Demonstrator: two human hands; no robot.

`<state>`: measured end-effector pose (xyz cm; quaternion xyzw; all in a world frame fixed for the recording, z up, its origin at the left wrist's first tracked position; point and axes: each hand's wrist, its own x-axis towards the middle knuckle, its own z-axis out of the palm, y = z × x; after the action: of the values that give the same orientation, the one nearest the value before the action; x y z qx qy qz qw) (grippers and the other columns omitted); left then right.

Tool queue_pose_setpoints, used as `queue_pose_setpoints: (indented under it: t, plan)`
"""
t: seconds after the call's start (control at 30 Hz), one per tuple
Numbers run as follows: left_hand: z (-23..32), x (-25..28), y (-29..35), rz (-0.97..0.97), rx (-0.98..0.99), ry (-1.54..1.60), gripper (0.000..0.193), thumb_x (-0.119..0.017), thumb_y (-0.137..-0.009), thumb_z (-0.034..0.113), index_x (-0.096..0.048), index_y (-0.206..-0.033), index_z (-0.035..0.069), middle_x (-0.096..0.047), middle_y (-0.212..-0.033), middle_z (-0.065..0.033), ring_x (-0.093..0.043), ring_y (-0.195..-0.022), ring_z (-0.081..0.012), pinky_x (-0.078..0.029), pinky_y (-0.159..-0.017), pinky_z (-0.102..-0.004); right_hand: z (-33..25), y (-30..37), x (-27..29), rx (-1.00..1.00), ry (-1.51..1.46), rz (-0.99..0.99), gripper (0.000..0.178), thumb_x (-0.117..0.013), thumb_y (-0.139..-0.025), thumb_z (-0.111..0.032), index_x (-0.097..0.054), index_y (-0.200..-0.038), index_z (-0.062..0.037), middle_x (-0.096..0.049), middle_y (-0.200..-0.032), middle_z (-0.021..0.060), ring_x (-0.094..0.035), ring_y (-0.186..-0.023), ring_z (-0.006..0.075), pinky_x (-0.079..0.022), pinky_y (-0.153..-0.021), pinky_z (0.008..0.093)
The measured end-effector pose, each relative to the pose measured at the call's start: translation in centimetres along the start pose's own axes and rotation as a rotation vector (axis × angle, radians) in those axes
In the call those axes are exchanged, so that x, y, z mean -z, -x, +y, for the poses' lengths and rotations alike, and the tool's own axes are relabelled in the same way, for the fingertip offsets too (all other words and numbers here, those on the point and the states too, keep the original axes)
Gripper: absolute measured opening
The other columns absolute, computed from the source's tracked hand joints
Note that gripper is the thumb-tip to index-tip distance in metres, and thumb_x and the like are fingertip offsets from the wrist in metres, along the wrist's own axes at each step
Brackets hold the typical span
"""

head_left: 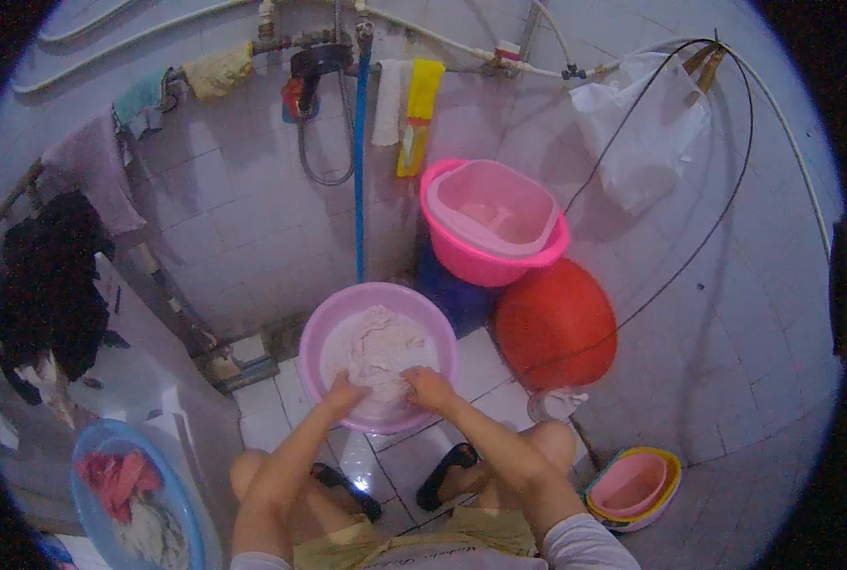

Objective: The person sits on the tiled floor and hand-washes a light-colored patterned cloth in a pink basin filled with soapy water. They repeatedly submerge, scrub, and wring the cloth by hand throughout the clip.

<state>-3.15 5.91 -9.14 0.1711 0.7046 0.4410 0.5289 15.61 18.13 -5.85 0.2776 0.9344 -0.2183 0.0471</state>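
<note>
A round pink-purple basin (313,328) stands on the floor tiles between and ahead of my feet. In its cloudy water lies a bunched, pale pinkish cloth (383,347), partly above the surface. At the basin's near left, my left hand (345,391) is closed on the edge of the cloth. Opposite it, my right hand (427,389) grips the cloth's near right side, fingers curled into the fabric. Both sets of fingertips are partly hidden by the cloth and water.
A blue tub (194,513) with red and grey clothes sits at lower left beside a white appliance (148,351) bearing dark clothing. Pink basins (495,204) rest on a blue container (450,294), near a red basin (556,323). A blue hose (360,190) hangs behind my basin. Small stacked basins (632,484) lie right.
</note>
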Motion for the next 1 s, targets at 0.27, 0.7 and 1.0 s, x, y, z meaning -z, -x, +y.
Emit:
queue_pose_setpoints:
  t: [0.27, 0.7, 1.0]
  plan:
    - [-2.3, -0.3, -2.9, 0.045, 0.143, 0.443, 0.066, -0.063, -0.074, 0.032, -0.034, -0.13, 0.012, -0.047, -0.119, -0.0148, -0.045, -0.107, -0.0285, -0.038, -0.083, -0.0562, -1.3, -2.4, -3.4, -0.086, -0.473, 0.232, 0.04, -0.061, -0.072, -0.017, -0.052, -0.108, -0.0036, -0.058, -0.098, 0.0212, -0.056, -0.093, 0.0333, -0.044, -0.08, 0.0423]
    - [0.4, -1.9, -1.7, -0.391, -0.041, 1.088, 0.038, -0.04, -0.09, 0.034, -0.049, -0.116, 0.008, -0.054, -0.109, -0.0106, -0.055, -0.098, -0.027, -0.046, -0.084, -0.04, -10.4, -1.5, 1.5, 0.407, -0.518, 0.563, 0.041, -0.058, -0.069, -0.013, -0.05, -0.107, -0.0013, -0.044, -0.109, 0.0187, -0.042, -0.102, 0.0367, -0.034, -0.09, 0.0424]
    - [1.2, -2.6, 0.4, -0.01, -0.027, 0.707, 0.049, -0.054, -0.081, 0.014, -0.036, -0.125, 0.002, -0.051, -0.104, -0.0113, -0.054, -0.089, -0.0244, -0.047, -0.075, -0.0441, 0.5, -3.2, -0.8, -0.077, -0.557, 0.162, 0.046, -0.054, -0.078, -0.024, -0.045, -0.118, -0.0029, -0.053, -0.103, 0.0225, -0.052, -0.093, 0.0367, -0.042, -0.082, 0.0426]
